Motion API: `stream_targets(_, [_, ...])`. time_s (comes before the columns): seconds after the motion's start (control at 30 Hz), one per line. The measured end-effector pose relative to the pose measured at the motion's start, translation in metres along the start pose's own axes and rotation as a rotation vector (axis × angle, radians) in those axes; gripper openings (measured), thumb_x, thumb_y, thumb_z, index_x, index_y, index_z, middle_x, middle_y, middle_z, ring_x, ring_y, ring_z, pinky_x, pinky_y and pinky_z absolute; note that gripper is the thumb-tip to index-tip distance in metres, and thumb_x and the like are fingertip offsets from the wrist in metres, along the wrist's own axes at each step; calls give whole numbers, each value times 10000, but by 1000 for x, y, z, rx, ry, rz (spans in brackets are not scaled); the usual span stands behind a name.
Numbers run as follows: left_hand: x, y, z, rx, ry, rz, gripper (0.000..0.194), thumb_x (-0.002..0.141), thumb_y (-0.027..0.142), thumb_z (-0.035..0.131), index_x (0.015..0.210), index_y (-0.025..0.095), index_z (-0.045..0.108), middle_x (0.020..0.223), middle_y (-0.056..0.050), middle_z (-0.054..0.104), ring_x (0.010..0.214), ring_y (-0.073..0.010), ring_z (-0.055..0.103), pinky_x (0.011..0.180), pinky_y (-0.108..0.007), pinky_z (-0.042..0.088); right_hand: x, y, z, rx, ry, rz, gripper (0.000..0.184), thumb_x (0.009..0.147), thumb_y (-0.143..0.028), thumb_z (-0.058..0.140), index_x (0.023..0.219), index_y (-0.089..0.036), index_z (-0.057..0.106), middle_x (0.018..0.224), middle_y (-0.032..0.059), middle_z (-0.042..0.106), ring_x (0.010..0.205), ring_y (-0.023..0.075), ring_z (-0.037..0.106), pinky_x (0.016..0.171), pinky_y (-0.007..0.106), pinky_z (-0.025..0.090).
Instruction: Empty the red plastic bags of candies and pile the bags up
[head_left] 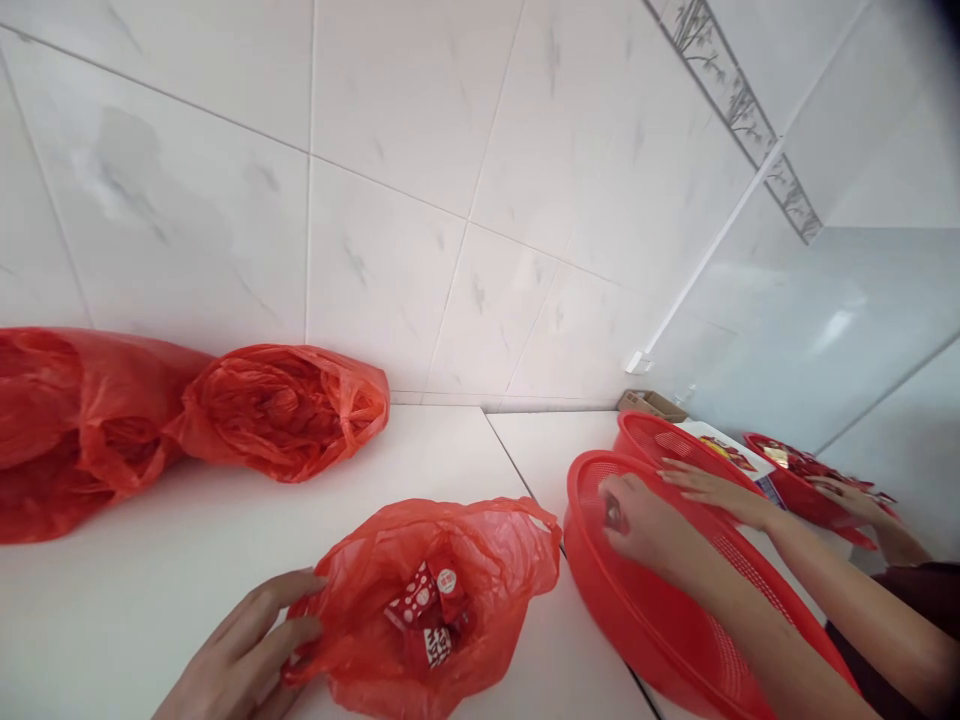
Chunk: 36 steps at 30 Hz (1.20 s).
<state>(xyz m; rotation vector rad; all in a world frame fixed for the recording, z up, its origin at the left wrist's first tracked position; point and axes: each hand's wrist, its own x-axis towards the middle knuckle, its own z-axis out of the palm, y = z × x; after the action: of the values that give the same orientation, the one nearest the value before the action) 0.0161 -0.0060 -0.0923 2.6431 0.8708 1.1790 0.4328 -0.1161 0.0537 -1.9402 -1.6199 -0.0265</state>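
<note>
White marbled wall tiles (390, 150) rise behind a white surface (450, 450) that runs into a corner at the right. We note our left hand (247, 650) at the lower edge, its fingers (289, 605) pinched together on the near-left rim of an open, crumpled red plastic bag (480, 560). The bag lies directly to the right of that hand, its mouth gaping toward us, and small red printed packets (427, 610) sit at its bottom. Our right hand (645, 520) is over a large round red plastic sieve basket (660, 620) that stands just beside the bag on its right; the fingers are curled around a small dark red item (613, 515), though whether they grip it firmly we cannot tell. The left hand is the nearer to the bag; the right is clear of it, across the basket rim. Two fuller red plastic bags (285, 410) lie well apart at the back left, against the wall. At the far right another person's hands (712, 485) rest on a second red basket (660, 440), with a third red basket (802, 490) and a small cardboard box (651, 402) beyond.
</note>
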Motion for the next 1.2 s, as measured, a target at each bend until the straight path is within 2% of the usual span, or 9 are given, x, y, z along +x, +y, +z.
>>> stream_targets(0.13, [5,8,-9,29,-84,32,127,841,248,545,941,278,618,1160,-59,614,994,-196,630,785,-237,532,-15,-71,-2,-241,-144,-239,198,702,-154,522,886,-226,525,944,51,564,704,154,556,598,269,469])
stream_targets(0.23, [7,14,-13,17,-118,29,140,834,160,513,892,254,600,1163,-63,605,1024,-195,606,808,-238,520,-28,-110,22,-278,-229,-451,321,663,-104,527,955,-237,540,1071,67,557,726,157,585,608,269,493])
stream_targets(0.33, [7,16,-15,-11,-114,32,204,809,87,488,897,247,579,1171,-56,594,1042,-191,587,822,-237,510,-32,-124,52,-345,-289,-522,390,687,-121,578,1045,-273,552,1153,62,550,809,188,610,657,303,520])
stream_targets(0.43, [6,17,-16,-27,-107,27,248,801,52,454,920,243,559,1191,-64,573,1058,-196,571,828,-253,508,-36,-123,68,-338,-203,-524,501,747,-201,610,1219,-307,478,1283,77,495,989,242,598,769,357,532])
stream_targets(0.6, [5,19,-17,-49,-78,24,242,797,41,448,914,232,540,1175,-78,568,1066,-211,559,842,-293,507,-64,-101,70,-209,214,-378,339,855,-309,517,1189,-264,485,1266,123,461,1106,290,531,863,430,492])
stream_targets(0.73, [8,23,-19,-79,-73,1,104,838,121,493,845,223,512,1168,-83,569,1053,-213,564,848,-310,507,-81,-73,83,-78,418,-95,573,799,-413,582,1296,-183,413,1279,185,443,1173,364,460,911,532,435])
stream_targets(0.9, [26,27,-33,-130,-162,-23,119,794,92,525,752,204,523,1166,-90,567,1070,-224,543,842,-331,495,-64,-62,103,201,287,227,778,703,-488,664,1348,-180,356,1307,163,439,1147,321,498,888,460,466])
stream_targets(1.07, [50,22,-67,-310,-296,-217,82,730,131,535,709,208,558,874,-12,627,744,-159,604,630,-245,486,-30,-80,78,534,18,264,247,753,-412,617,885,-204,632,1012,73,631,960,255,591,816,391,485])
stream_targets(1.2, [70,20,-105,-595,-127,-440,82,787,260,565,741,201,532,694,25,568,655,-137,561,578,-238,452,-7,-94,43,1133,99,317,118,726,-331,636,750,-215,634,812,22,663,816,211,626,740,361,508])
